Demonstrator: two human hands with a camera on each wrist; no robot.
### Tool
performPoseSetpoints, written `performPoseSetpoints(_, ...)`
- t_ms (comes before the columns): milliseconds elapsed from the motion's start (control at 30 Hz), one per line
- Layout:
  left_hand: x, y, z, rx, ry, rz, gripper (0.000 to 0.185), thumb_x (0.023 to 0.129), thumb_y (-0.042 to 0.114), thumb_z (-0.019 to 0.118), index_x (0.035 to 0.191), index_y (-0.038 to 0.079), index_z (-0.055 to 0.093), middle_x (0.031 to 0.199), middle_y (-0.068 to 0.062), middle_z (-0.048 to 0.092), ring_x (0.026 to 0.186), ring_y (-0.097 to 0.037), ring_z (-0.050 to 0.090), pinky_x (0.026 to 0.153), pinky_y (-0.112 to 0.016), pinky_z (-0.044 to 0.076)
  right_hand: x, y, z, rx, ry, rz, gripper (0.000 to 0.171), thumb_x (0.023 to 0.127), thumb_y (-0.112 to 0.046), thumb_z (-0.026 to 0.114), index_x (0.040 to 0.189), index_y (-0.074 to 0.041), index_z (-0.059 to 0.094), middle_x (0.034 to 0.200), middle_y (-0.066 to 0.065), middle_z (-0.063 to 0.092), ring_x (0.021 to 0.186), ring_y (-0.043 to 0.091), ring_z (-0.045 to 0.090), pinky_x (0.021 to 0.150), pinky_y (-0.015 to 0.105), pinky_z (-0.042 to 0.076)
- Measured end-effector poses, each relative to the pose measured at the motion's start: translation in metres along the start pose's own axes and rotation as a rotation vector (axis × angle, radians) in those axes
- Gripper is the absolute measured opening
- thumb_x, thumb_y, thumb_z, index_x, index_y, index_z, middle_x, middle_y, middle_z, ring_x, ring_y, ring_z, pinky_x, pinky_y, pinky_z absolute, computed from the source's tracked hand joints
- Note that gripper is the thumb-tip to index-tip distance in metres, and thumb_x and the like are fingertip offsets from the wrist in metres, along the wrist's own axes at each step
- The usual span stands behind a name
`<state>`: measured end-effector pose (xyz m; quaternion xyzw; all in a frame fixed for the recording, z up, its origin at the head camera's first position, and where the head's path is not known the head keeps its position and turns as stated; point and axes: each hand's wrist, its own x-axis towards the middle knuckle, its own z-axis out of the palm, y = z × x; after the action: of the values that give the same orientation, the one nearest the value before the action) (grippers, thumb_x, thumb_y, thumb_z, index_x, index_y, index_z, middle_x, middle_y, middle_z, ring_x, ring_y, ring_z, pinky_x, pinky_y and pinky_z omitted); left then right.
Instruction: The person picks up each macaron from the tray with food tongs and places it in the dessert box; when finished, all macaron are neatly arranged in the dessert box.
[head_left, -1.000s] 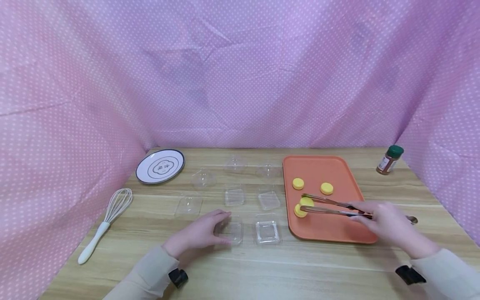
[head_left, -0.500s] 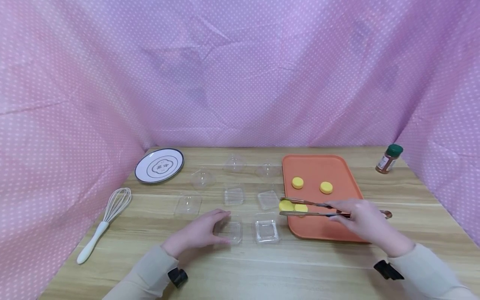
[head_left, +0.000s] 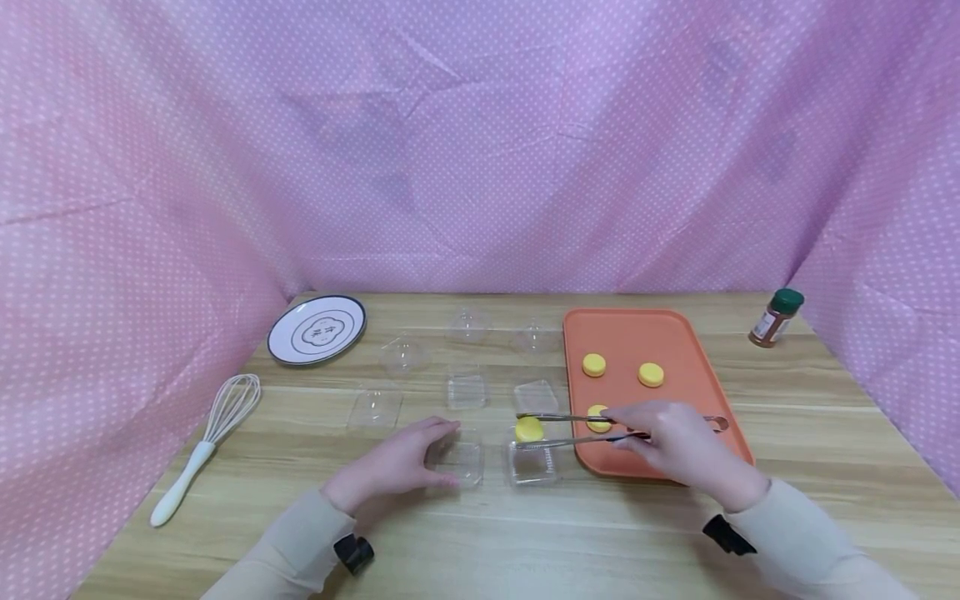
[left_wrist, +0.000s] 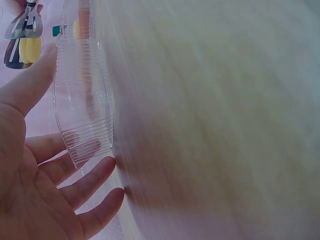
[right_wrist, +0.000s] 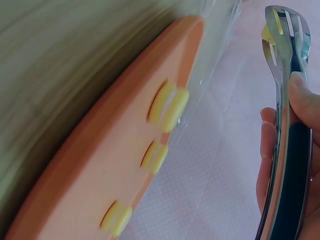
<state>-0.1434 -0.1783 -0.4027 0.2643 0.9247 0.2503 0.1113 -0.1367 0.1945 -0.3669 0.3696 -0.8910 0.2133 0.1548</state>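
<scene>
My left hand (head_left: 393,461) is around the left side of a clear plastic box (head_left: 468,467), thumb on the near side and fingers on the far side. In the left wrist view, the thumb tip is right at the box's ribbed rim (left_wrist: 84,140). My right hand (head_left: 678,446) grips metal tongs (right_wrist: 294,170) with dark handles. A yellow macaron (head_left: 528,429) sits between the tong ends, over the far part of a second clear box (head_left: 534,475). Three more yellow macarons, one of them (right_wrist: 169,107) nearest the right wrist camera, remain on the orange tray (head_left: 630,333).
Several other clear containers, including a flat-edged one (head_left: 375,408) and a box (head_left: 467,389), stand farther back. A white plate (head_left: 318,329) and a whisk (head_left: 197,458) lie at left. A green-capped jar (head_left: 777,317) stands at the back right.
My right hand has moved left with the tongs, carrying the macaron off the tray's left part and over the clear box. The left hand stays at its box.
</scene>
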Motion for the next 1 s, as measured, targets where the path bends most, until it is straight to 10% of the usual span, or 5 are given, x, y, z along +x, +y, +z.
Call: performPoseSetpoints(1000,-0.001,0.0,0.001,0.001,0.02,0.033,0.082,0.075,0.046,0.075,0.135,-0.002,0.047,0.132,-0.014,0.054,0.122,-0.03,0.052,0.105,-0.046,0.041,0.026,-0.03,0.043,-0.059,0.048,-0.221,0.038,0.062,-0.007,0.084,0.099,-0.009,0.074,0.09,-0.002,0.074,0.078,0.008,0.069,0.065,0.028,0.056)
